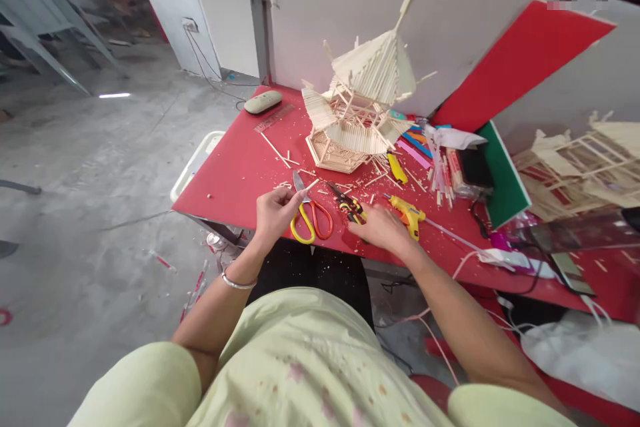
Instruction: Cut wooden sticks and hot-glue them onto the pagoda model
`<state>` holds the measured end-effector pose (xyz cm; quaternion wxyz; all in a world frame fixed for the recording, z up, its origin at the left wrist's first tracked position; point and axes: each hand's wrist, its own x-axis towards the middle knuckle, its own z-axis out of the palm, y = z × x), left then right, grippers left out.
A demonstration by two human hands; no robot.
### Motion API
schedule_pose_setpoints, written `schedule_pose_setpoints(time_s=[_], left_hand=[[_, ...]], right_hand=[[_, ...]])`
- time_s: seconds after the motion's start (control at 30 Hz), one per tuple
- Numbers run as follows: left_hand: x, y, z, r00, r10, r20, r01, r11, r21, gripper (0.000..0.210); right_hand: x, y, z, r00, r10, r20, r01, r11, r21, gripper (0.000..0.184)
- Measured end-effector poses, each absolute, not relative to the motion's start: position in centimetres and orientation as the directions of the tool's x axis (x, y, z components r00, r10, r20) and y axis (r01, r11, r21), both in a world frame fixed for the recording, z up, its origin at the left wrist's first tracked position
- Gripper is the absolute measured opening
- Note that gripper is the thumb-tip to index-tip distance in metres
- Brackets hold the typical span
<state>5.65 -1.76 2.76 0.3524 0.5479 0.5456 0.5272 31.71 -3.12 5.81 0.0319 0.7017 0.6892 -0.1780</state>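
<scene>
My left hand (pixel 277 211) pinches a short pale wooden stick (pixel 312 184) above the near edge of the red table. Scissors (pixel 313 215) with one yellow and one red handle lie right beside those fingers. My right hand (pixel 384 225) is closed around the handle ends of small yellow-and-black pliers (pixel 346 202), whose jaws point away to the left; part of the grip is hidden by the fingers. Close to its right lies a yellow glue gun (pixel 409 215). Beyond both hands stands a pagoda-like model (pixel 357 120) built of thin wooden sticks.
Stick scraps litter the red tabletop (pixel 225 177). A yellow utility knife (pixel 397 167) lies near the model, and a pale oval case (pixel 263 102) at the far left. Red and green boards (pixel 507 177) lean behind. At right are a second stick model (pixel 585 163), a phone (pixel 573 273) and cables.
</scene>
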Motion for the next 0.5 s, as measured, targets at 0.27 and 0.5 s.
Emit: schedule_pose_setpoints(time_s=[0.27, 0.5], left_hand=[[5.4, -0.8, 2.1, -0.177, 0.972, 0.157, 0.156, -0.130, 0.979, 0.054], [6.6, -1.4, 3.3, -0.191, 0.962, 0.195, 0.119, -0.175, 0.977, 0.050]], right_hand=[[32.2, -8.4, 9.0, -0.352, 0.715, -0.604, 0.122, -0.605, -0.787, 0.061], [28.6, -10.3, 7.7, -0.278, 0.790, -0.546, 0.176, -0.517, -0.838, 0.068]])
